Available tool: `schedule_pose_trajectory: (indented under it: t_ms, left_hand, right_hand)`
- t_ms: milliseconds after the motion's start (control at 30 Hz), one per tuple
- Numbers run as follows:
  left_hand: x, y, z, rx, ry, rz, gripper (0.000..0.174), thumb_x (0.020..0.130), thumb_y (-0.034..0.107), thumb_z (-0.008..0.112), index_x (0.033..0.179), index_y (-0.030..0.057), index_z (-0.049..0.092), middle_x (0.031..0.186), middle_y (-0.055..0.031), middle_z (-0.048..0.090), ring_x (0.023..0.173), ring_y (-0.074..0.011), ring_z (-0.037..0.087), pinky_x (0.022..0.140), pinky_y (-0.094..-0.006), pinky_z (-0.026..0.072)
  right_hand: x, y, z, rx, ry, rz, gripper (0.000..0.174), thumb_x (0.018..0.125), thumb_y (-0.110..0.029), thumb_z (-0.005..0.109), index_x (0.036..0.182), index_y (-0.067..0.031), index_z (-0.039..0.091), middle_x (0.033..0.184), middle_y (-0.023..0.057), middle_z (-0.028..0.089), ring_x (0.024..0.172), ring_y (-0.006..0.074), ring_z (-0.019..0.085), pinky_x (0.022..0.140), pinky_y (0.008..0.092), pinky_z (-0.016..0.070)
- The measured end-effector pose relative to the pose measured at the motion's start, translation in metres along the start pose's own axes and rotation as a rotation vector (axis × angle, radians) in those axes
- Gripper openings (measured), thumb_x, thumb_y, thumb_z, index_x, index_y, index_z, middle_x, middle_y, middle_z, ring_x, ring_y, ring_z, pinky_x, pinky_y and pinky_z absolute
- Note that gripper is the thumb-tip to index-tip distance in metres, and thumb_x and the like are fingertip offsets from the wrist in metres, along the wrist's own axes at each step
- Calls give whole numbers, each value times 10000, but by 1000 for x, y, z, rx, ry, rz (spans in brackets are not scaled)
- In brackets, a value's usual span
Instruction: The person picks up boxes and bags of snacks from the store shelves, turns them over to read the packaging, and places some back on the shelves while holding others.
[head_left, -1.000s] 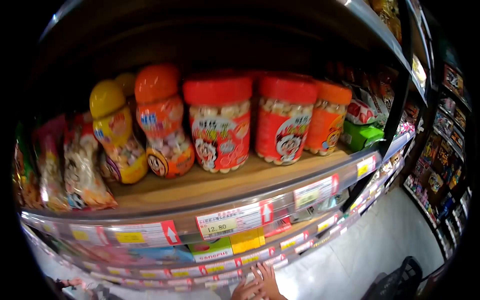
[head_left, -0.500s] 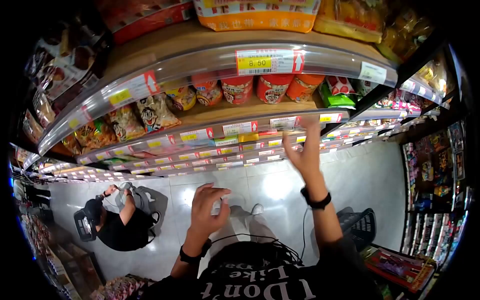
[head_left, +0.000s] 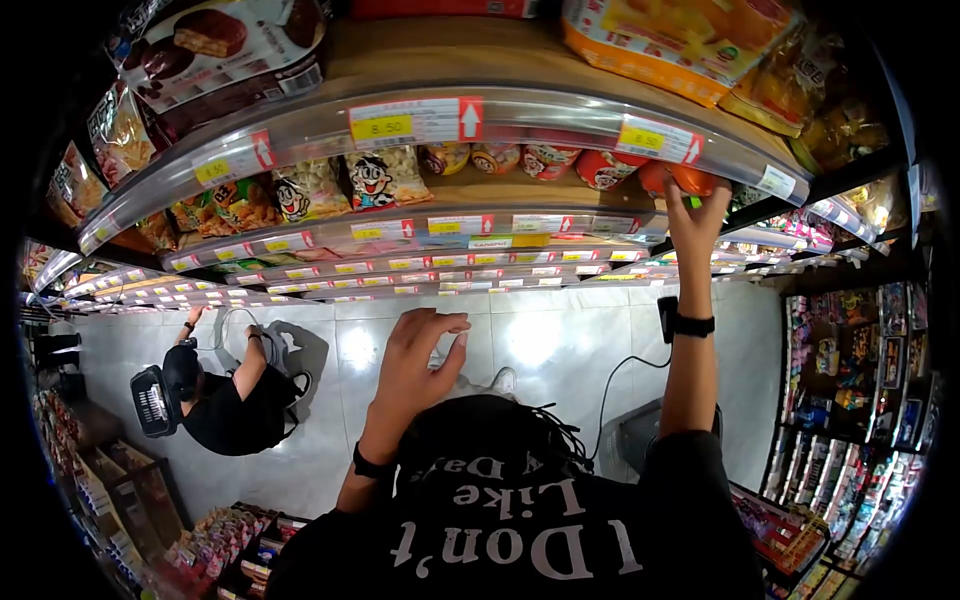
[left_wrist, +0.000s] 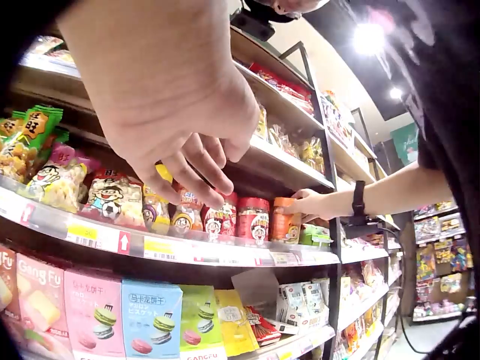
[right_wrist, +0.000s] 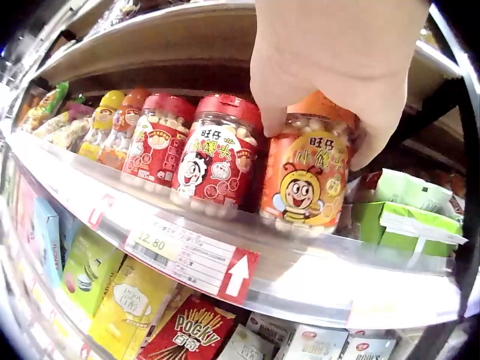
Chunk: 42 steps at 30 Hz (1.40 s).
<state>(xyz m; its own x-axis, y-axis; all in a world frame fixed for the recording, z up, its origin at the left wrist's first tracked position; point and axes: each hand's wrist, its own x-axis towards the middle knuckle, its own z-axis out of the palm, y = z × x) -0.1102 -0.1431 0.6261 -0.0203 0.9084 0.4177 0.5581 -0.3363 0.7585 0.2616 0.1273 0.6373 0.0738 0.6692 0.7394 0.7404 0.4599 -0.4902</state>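
Right wrist view, up close: the right hand (right_wrist: pixel 337 67) is clamped over the orange-lidded jar (right_wrist: pixel 307 187). The thumb runs down the jar's left side, the fingers wrap round the right, and the palm covers most of the lid. The jar stands upright on the shelf (right_wrist: pixel 322 285), at the right end of the jar row, just beside a green box (right_wrist: pixel 397 217). Its body is clear plastic with pale round snacks showing near the top, and its orange label carries a cartoon child's face and Chinese characters.

The head view gives none of that detail; there the jar is only a patch of orange above the fingers. It alone shows the whole stance, though: the right arm stretched up to the shelf, and a second person (head_left: pixel 225 395) crouched on the tiled floor (head_left: pixel 560 340) at the left, by a black basket (head_left: pixel 150 400).

The left wrist view adds the left hand (left_wrist: pixel 172 97), raised in the air short of the shelves, fingers loosely bent, grasping nothing.

The count: one orange-lidded jar, two red-lidded jars (right_wrist: pixel 217 161) side by side to its left, then two round-topped bottles (right_wrist: pixel 105 124), one orange-capped and one yellow-capped. One price tag (right_wrist: pixel 161 244) below the red jars reads 12.80.
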Motion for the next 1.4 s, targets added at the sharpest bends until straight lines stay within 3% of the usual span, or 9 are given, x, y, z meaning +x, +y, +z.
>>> schedule_pose_trajectory:
  t_ms: [200,400,500,600,733,967,1133,1300,1400]
  left_hand:
    - [32,-29,-10,-231,-132,-69,325,880,51,797,1184,57,685,1071,-85,755,1040,-253,718,935,-389,546]
    - [79,-11,17,-398,-503,-64,1075,757,459,938,1553,13,371,1510,-240,519,1290,-373,631,1047,-457,526]
    - [89,0,31,-638,-713,-115,1098,762,414,940,1573,-15,338,1463,-225,558,1286,-361,620,1069,-407,508]
    - [78,-10,46,-1031,-744,-372,949,828,378,880,1536,-33,400,1374,-159,641,1220,-245,649,1041,-378,516]
    - [75,-11,60,-1339,-821,-617,818,869,414,822,1466,-42,497,1318,-142,678,1174,-218,664,1021,-362,526]
    - [86,38,121,-1222,-699,-507,852,877,308,845,1528,-33,414,1393,-129,616,1261,-213,600,1084,-372,481]
    - [103,67,156,-609,-574,-142,987,826,330,897,1557,-37,346,1362,-192,607,1260,-275,617,1088,-367,473]
    - [109,94,171,-340,-362,-110,924,850,405,865,1503,-55,402,1435,-284,575,1321,-421,592,1081,-450,493]
    - [105,91,174,-127,-207,-173,829,914,277,822,1562,10,380,1515,-236,530,1406,-373,535,1150,-423,439]
  right_hand:
    - [-55,-97,-37,63,127,66,756,848,-113,886,1468,19,475,1417,177,493,1303,271,535,1112,400,449]
    - [-109,-198,-47,278,-330,327,712,755,-191,941,1304,47,555,1258,155,609,1172,242,630,1036,389,505]
    - [-112,-223,-40,295,-392,339,713,715,-257,961,1228,58,578,1107,117,587,1048,236,646,934,372,529]
    - [-110,-206,-45,559,-421,499,647,893,-511,779,1162,50,599,995,81,587,840,159,580,760,307,488]
    - [-97,-173,-60,829,-521,632,495,984,-463,680,1089,15,612,869,33,579,762,107,493,694,264,430]
    - [-59,-102,-93,737,-697,460,469,841,-254,856,1155,-14,604,893,24,605,783,118,551,718,277,480]
    - [-48,-67,-107,652,-838,229,796,749,-200,932,1418,-11,545,1274,145,640,1205,260,644,1016,375,521]
    - [-35,-46,-121,679,-701,237,863,763,-149,927,1485,12,484,1411,160,590,1286,263,615,1135,396,460]
    - [-17,-31,-110,478,-482,77,848,810,-97,886,1521,12,437,1464,169,527,1358,278,554,1137,406,462]
